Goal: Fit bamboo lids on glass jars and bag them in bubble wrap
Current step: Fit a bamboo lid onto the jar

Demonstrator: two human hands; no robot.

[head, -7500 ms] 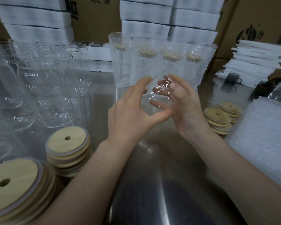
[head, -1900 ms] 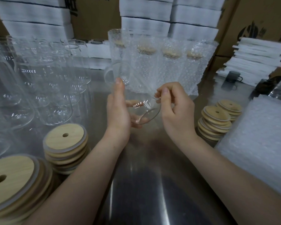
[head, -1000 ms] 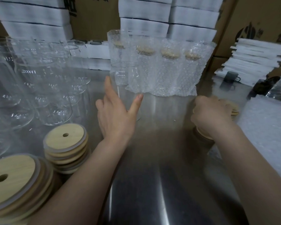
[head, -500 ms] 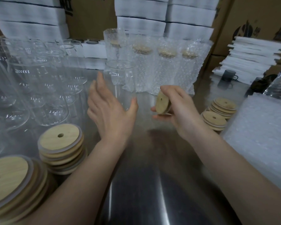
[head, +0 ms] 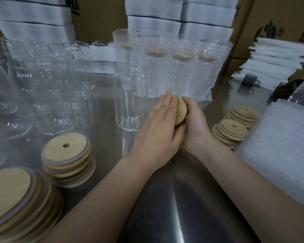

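The steel table (head: 165, 216) is crowded. On the left, bare clear glasses (head: 42, 95) stand packed together, with two stacks of holed bamboo lids (head: 67, 158) in front of them, the nearer stack cut off by the frame's edge. At the back is a row of jars in bubble wrap (head: 179, 72), and behind them white foam boxes (head: 153, 16) and brown cartons (head: 279, 18). To the right are two lower lid stacks (head: 230, 132), a heap of bubble-wrap bags (head: 279, 155), a pile of white sheets (head: 274, 62) and a dark mug (head: 250, 82). One open glass jar (head: 128, 97) stands upright just left of the hands, without a lid. Beside it a single bamboo lid (head: 181, 113) is held on edge above the table. The left hand (head: 158, 130) lies flat against one face, fingers straight. The right hand (head: 195, 127) curls round its far rim and grips it. The left fingers cover most of that lid, so I cannot tell whether it has a hole. The wrapped jars show only as tan blurs through the film, and the dark object beyond the mug is too dim to name.
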